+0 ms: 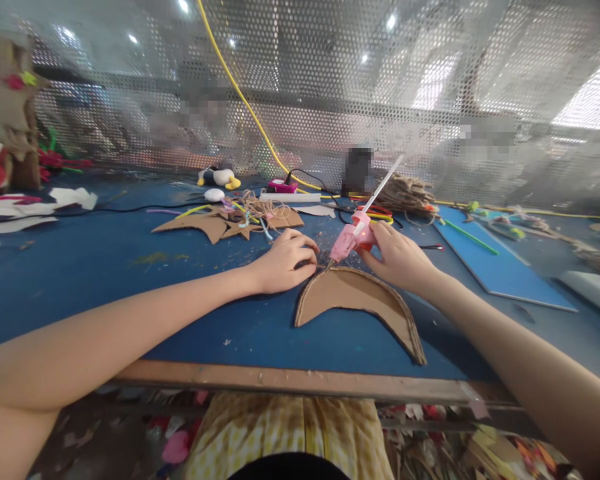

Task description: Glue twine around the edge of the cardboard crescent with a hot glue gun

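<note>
A crescent of brown cardboard (353, 288) with a raised, cord-like border lies flat on the blue work surface in front of me. My right hand (397, 253) is wrapped round a pink hot glue gun (353, 237), its nozzle down at the crescent's upper left edge. A long pale glue stick (385, 181) sticks up from the back of the gun. My left hand (287, 261) is closed beside that same edge, fingers curled and fingertips close to the nozzle. Whatever is between those fingertips is hidden.
Behind my left hand lie cardboard cutouts (193, 225) with tangled twine (263, 208). A penguin-like plush toy (220, 177) and a pink device (283, 187) are near the perforated metal screen (300, 87). A blue board (505, 260) lies at right. The table's wooden edge (300, 381) runs in front.
</note>
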Demonstrator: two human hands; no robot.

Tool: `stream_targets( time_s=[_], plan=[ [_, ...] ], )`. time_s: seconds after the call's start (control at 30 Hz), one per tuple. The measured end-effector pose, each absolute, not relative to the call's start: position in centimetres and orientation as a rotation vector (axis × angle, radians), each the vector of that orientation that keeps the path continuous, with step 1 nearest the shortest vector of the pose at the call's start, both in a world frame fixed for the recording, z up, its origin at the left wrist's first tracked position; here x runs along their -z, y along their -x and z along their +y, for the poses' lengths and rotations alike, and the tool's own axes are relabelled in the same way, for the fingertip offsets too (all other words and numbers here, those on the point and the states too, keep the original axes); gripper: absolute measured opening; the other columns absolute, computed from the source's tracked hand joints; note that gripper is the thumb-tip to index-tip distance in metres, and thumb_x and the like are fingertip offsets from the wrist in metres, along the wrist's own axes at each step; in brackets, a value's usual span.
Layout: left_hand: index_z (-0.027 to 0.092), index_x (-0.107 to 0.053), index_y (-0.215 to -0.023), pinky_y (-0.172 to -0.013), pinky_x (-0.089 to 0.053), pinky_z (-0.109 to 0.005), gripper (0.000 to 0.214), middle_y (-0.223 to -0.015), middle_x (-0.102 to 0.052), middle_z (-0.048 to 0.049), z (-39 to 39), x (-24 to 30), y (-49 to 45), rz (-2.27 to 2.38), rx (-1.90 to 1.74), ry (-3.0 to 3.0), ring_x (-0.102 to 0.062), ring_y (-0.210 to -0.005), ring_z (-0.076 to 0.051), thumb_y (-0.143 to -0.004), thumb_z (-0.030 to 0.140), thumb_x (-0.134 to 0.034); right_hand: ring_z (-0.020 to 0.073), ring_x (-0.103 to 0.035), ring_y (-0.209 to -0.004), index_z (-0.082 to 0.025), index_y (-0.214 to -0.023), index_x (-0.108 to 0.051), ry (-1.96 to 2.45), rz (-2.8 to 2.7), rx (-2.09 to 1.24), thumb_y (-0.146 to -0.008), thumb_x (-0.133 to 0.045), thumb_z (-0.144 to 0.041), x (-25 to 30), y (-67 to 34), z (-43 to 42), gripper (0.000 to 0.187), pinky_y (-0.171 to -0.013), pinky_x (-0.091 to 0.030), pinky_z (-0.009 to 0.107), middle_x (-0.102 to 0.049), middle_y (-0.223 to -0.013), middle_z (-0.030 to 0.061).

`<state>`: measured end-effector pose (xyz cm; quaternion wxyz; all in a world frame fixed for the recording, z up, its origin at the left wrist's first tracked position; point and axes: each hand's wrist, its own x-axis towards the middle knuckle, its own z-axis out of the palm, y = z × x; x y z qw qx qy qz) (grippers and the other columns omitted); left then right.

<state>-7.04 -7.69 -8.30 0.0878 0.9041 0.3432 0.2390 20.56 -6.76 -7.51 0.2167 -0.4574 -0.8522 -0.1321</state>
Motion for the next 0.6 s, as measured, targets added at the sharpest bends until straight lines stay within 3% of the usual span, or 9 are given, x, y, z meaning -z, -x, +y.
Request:
stream_targets(
  time_s=[0.6],
  plan=[
    [0.021, -0.069, -0.085, -0.112, -0.035, -0.051, 0.012, -0.119, -0.066, -0.0074, -7.82, 8.47, 7.18, 0.987, -0.703, -2.740, -0.044, -0.122, -0.030, -0.088, 0.032, -0.064, 0.0297, -0.060, -0.089, -0.019, -0.099, -0.050, 1.284, -2.408, 0.559, -0.094, -0.046, -0.030, 7.05, -20.43, -6.94, 0.013, -0.073, -0.043, 0.038, -0.062, -0.103, 0.0149]
  ],
)
